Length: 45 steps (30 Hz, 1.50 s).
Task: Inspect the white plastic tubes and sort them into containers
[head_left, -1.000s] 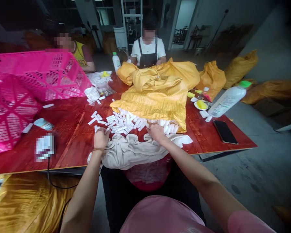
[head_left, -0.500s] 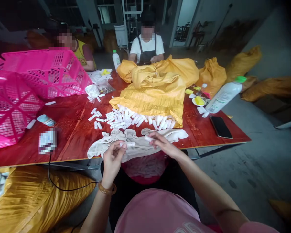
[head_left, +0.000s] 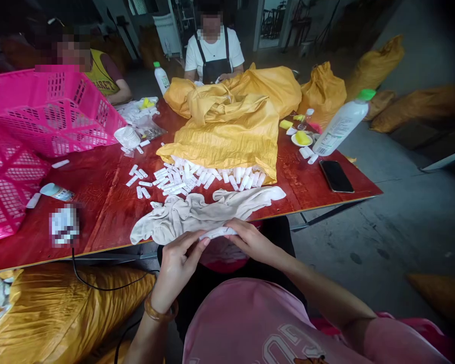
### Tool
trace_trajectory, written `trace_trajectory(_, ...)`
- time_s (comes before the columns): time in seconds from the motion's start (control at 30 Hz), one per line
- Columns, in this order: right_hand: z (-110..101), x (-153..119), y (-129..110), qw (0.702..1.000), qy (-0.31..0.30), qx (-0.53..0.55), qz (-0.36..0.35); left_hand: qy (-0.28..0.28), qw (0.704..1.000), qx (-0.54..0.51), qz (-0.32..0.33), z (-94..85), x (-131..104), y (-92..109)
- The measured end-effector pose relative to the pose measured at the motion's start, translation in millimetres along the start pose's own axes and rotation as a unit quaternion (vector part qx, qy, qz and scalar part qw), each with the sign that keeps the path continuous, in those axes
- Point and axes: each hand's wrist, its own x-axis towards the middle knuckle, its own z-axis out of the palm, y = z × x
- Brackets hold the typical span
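My left hand [head_left: 179, 262] pinches the left end of a slim white plastic piece [head_left: 218, 232] between thumb and fingers. The fingers of my right hand [head_left: 255, 241] close on its right end, above my lap at the table's front edge. Whether this is one piece or two pressed end to end, I cannot tell. Just beyond my hands lies a crumpled off-white cloth [head_left: 197, 215]. A heap of similar white pieces [head_left: 182, 176] spills from the mouth of a yellow woven sack [head_left: 227, 139]. Below my hands, a pink container [head_left: 220, 263] between my legs is partly hidden.
Pink crates [head_left: 56, 111] stand at the left of the red table [head_left: 109, 177]. A phone [head_left: 336, 176] and a tall white bottle [head_left: 341, 126] are at the right. Two people sit across the table. A full sack [head_left: 72, 308] and a black cable [head_left: 109, 288] are lower left.
My hands have come together and nearer my body; each held a separate white piece before. The right hand moved left. The camera view has shifted, and the cloth now lies clear of my hands.
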Motion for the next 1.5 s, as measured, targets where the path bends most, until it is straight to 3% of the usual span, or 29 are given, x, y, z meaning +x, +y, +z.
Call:
trace_trajectory(0.13,10,1,-3,0.995,0.007,-0.093,-0.022,-0.024,0.996,-0.065,-0.054,13.6,4,-4)
trace_trajectory(0.23,9,5,-4,0.999,-0.033,0.008,0.01,-0.019,0.991,-0.105,-0.086,21.3,6,-7)
trace_trajectory(0.37,4,8,0,0.981,-0.099,0.156,0.053,0.028,0.984,-0.151,-0.092,17.8,7,-11)
trace_trajectory(0.5,9,8,1,0.959,-0.141,0.243,0.042,-0.038,0.99,-0.131,-0.027,12.3,7,-13)
trace_trajectory(0.57,16,8,0,0.977,-0.12,0.171,0.04,-0.036,0.992,-0.114,-0.033,14.7,7,-13)
trace_trajectory(0.63,25,8,-1,0.997,-0.062,0.005,0.055,-0.008,0.99,-0.11,-0.083,21.4,9,-13)
trace_trajectory(0.7,32,10,-2,0.982,-0.015,-0.175,0.071,0.019,0.98,-0.134,-0.145,30.9,12,-13)
trace_trajectory(0.77,35,13,-2,0.955,-0.007,-0.288,0.068,0.041,0.961,-0.191,-0.194,41.4,14,-12)
trace_trajectory(0.87,32,18,0,0.947,-0.013,-0.317,0.052,0.052,0.937,-0.264,-0.223,54.2,11,-9)
trace_trajectory(0.97,29,13,5,0.968,-0.031,-0.244,0.043,-0.011,0.949,-0.254,-0.185,57.5,-1,-9)
trace_trajectory(1.07,41,-6,19,0.984,-0.06,-0.159,0.054,-0.149,0.951,-0.217,-0.163,42.9,-4,-26)
trace_trajectory(1.1,49,-13,25,0.985,-0.073,-0.142,0.07,-0.163,0.953,-0.195,-0.165,32.5,1,-38)
trace_trajectory(1.13,57,-21,33,0.982,-0.082,-0.136,0.098,-0.145,0.962,-0.157,-0.168,18.9,8,-52)
trace_trajectory(1.2,71,-33,50,0.97,-0.108,-0.152,0.159,-0.017,0.983,-0.021,-0.183,-15.4,33,-86)
trace_trajectory(1.23,74,-37,57,0.961,-0.12,-0.166,0.185,0.06,0.975,0.085,-0.195,-34.1,48,-104)
trace_trajectory(1.27,74,-39,63,0.955,-0.135,-0.174,0.2,0.124,0.944,0.207,-0.226,-51.9,63,-123)
trace_trajectory(1.3,70,-38,67,0.952,-0.151,-0.169,0.206,0.158,0.922,0.249,-0.249,-67.3,79,-140)
trace_trajectory(1.4,37,-19,65,0.958,-0.194,-0.101,0.187,0.187,0.889,0.293,-0.299,-92.1,120,-184)
trace_trajectory(1.5,-9,24,56,0.976,-0.136,-0.076,0.15,0.167,0.875,0.307,-0.334,-90.1,144,-212)
